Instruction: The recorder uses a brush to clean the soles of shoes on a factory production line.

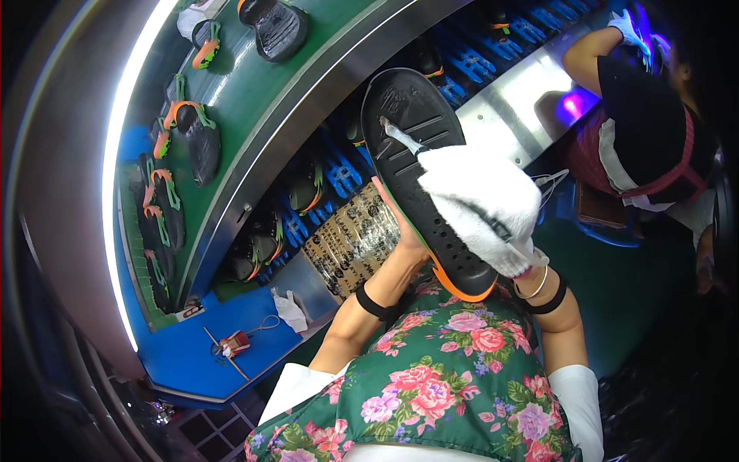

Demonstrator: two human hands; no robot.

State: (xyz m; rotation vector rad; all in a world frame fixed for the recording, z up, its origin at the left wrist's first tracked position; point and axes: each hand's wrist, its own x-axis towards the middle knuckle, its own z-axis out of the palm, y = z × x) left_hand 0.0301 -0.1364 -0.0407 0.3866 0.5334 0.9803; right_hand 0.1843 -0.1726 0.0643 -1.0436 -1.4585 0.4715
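Observation:
Tilted in front of my body is a large black shoe sole point(408, 158), with slots across its forefoot, small holes towards the heel and an orange heel edge. My left hand point(400, 227) is bare and grips the sole from its left side, most of the fingers hidden behind it. In a white fabric glove, my right hand point(485, 204) is closed around a slim brush point(402, 138) with a pale handle. The brush tip rests on the forefoot, where a wet-looking patch shines.
At left, a green conveyor belt point(231, 85) carries several black, orange and green shoe parts. Beneath it runs a rack with blue holders point(342, 173). A taped carton point(350, 239) stands beyond my left arm. A blue table point(181, 350) lies at lower left. A co-worker point(647, 131) sits at right.

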